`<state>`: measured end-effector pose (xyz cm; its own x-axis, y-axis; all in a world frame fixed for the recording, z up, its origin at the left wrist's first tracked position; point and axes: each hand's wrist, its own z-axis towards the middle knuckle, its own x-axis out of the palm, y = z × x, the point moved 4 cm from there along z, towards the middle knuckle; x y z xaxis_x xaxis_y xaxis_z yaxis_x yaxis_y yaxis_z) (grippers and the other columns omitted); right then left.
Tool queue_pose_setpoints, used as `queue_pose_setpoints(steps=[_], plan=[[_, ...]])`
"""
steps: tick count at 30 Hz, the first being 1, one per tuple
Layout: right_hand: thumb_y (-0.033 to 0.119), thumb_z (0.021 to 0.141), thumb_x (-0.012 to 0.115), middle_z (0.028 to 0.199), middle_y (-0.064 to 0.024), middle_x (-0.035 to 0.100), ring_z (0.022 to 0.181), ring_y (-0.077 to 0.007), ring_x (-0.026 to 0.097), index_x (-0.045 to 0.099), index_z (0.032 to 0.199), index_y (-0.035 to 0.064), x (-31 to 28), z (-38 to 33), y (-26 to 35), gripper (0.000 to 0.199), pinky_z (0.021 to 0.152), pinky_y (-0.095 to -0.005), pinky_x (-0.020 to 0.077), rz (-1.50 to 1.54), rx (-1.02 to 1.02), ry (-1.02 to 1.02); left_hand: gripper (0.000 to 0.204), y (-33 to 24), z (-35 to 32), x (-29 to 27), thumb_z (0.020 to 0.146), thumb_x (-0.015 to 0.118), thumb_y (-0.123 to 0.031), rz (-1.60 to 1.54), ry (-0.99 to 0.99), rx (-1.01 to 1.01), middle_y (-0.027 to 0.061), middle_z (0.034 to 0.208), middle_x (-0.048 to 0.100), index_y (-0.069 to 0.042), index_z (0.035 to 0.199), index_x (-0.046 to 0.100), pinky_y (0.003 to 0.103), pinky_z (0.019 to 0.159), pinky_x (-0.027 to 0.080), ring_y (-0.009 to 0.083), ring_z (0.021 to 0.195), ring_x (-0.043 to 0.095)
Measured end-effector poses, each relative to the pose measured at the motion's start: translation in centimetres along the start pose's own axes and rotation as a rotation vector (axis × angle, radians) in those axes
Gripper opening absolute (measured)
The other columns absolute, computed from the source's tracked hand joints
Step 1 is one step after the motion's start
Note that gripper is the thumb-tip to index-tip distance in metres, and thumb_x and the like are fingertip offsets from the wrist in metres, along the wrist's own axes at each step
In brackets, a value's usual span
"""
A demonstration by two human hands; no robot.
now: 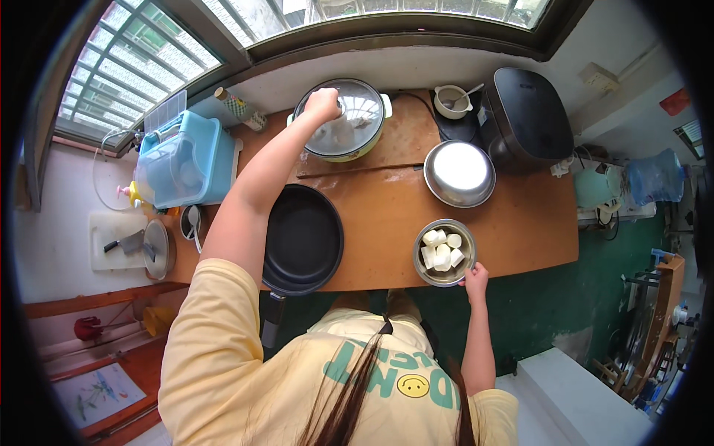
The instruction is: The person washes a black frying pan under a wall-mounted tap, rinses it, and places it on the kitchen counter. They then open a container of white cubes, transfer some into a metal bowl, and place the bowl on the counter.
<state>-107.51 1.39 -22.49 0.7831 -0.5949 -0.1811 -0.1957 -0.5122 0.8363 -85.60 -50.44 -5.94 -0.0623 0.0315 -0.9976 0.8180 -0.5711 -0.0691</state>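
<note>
left hand wrapped around the knob of the pot lid, right hand pinching the rim of the bowl of white chunks

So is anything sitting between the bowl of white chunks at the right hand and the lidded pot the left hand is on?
Nothing visible does. The left hand grips the knob of the glass lid on the pot; the right hand touches the rim of the steel bowl of white chunks. Bare wooden counter lies between; the black pan and empty steel bowl sit to either side.

Single head-worn fisheye, looking straight down over wooden counter, window at top.
</note>
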Motion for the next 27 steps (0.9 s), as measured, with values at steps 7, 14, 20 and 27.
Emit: queue_pose_setpoints(steps=[7,14,20,27], plan=[[0.008,0.077,0.05,0.091,-0.0152,0.059,0.085,-0.0308,0.056,0.048,0.11,-0.0038,1.3,-1.3,8.7,0.035,0.076,-0.0382,0.0451,-1.032,-0.339,-0.297,0.034,0.2,-0.4,-0.3,0.062,0.065,-0.026,-0.046,0.064,0.014,0.0158,0.088,0.06,-0.004,0.087,0.062,0.036,0.076,0.046,0.0294,0.084,0.057],[-0.003,0.077,0.039,0.085,-0.013,0.06,0.063,-0.0127,0.057,0.033,0.128,0.001,20.3,4.5,11.1,0.051,0.055,-0.0238,0.0467,0.077,-0.059,0.463,0.051,1.1,-8.0,-5.1,0.073,0.062,-0.037,-0.144,-0.405,0.116,0.0137,0.099,0.053,-0.004,0.11,0.052,0.037,0.082,0.042,0.0284,0.096,0.051],[-0.007,0.077,0.031,0.091,-0.0134,0.058,0.066,-0.0151,0.056,0.017,0.137,0.0165,32.6,8.8,12.8,0.066,0.056,-0.0277,0.0494,0.276,0.117,0.598,0.029,5.4,-23.3,-9.4,0.077,0.061,-0.014,-0.519,-0.347,-0.164,0.0063,0.093,0.054,-0.004,0.103,0.055,0.028,0.071,0.041,0.0173,0.084,0.051],[-0.007,0.074,0.032,0.086,-0.0107,0.057,0.059,-0.016,0.053,0.016,0.137,0.0199,38.2,10.1,12.0,0.07,0.051,-0.0277,0.0476,0.595,0.151,0.392,0.024,16.3,-43.8,-5.7,0.082,0.056,-0.012,-0.614,-0.314,-0.614,0.006,0.097,0.054,0.0,0.103,0.054,0.022,0.067,0.043,0.0123,0.085,0.053]])
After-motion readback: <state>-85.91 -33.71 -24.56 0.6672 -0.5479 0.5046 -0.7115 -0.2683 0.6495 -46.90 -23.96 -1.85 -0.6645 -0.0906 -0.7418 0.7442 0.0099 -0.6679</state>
